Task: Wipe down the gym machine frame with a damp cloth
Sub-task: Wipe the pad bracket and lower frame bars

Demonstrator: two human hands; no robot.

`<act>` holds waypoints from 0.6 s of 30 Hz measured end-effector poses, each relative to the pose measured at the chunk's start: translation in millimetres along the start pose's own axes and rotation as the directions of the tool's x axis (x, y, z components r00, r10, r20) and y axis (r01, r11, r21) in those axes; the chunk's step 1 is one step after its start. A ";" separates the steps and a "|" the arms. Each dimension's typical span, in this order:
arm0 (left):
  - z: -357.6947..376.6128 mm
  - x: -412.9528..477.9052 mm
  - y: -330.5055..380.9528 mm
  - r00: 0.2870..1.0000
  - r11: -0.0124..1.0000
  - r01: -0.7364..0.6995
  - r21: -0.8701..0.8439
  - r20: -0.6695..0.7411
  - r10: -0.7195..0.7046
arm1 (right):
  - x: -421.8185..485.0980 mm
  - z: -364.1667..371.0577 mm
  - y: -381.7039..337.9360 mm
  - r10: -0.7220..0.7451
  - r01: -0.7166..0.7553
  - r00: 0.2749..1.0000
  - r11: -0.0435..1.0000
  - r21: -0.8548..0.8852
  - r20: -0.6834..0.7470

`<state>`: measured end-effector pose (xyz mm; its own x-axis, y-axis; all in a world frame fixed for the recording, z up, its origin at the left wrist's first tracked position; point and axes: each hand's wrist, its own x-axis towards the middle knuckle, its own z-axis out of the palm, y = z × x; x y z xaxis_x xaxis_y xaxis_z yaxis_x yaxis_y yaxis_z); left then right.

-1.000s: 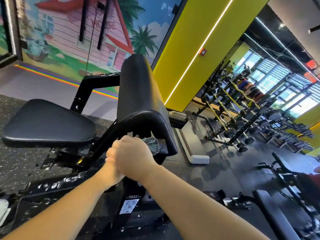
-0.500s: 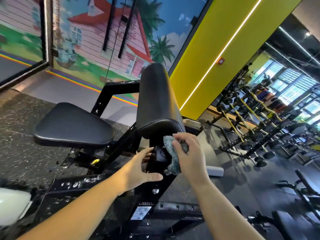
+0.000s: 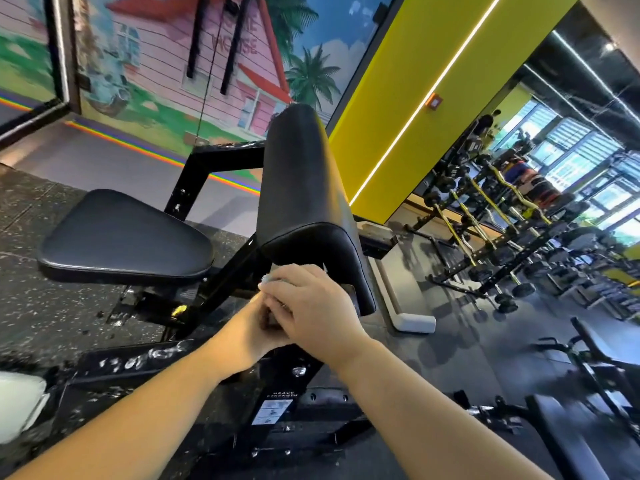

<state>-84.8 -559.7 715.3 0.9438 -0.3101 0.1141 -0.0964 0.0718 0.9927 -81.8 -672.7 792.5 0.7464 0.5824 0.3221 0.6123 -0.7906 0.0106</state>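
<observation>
Gym machine frame [image 3: 189, 178]: black, beneath the back pad [image 3: 298, 188]. My right hand [image 3: 311, 306] curls over the cloth [image 3: 268, 278] at its upright. Left hand [image 3: 247, 329]: grip I cannot tell. Lower rail [image 3: 138, 358] looks streaked; I judge most remains.

Bright daylight from windows [image 3: 585, 157]; wide-angle warp, soft edges.

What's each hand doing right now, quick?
Right hand: closed on the cloth.
Left hand: cannot tell, its fingers are hidden under the right hand.
</observation>
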 end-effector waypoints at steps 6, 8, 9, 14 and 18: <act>-4.1 0.3 -4.7 0.997 0.998 0.065 -0.008 0.038 -0.064 | -59.1 -21.2 35.8 0.236 -0.211 0.955 0.966 0.150 -0.179; -5.1 1.2 -5.9 0.996 0.997 0.079 -0.004 0.038 -0.079 | -44.9 -16.8 25.1 0.240 -0.229 0.959 0.970 0.085 -0.150; -4.8 2.0 -5.8 0.995 0.996 0.089 -0.013 0.039 -0.089 | -33.0 -14.6 17.3 0.225 -0.222 0.967 0.974 0.041 -0.119; -2.7 1.3 0.4 0.996 0.992 0.071 -0.106 0.058 -0.066 | -2.1 -10.1 1.1 0.121 -0.117 0.992 0.988 -0.104 0.037; -6.5 -2.0 0.1 0.996 0.998 0.057 0.029 0.074 -0.059 | -50.4 -22.6 22.6 0.096 -0.096 0.994 0.995 -0.004 -0.044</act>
<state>-84.7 -552.9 714.9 0.9220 -0.3830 0.0574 -0.0512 0.0263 0.9983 -111.5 -724.3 797.9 0.7897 0.4947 0.3628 0.5364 -0.8438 -0.0171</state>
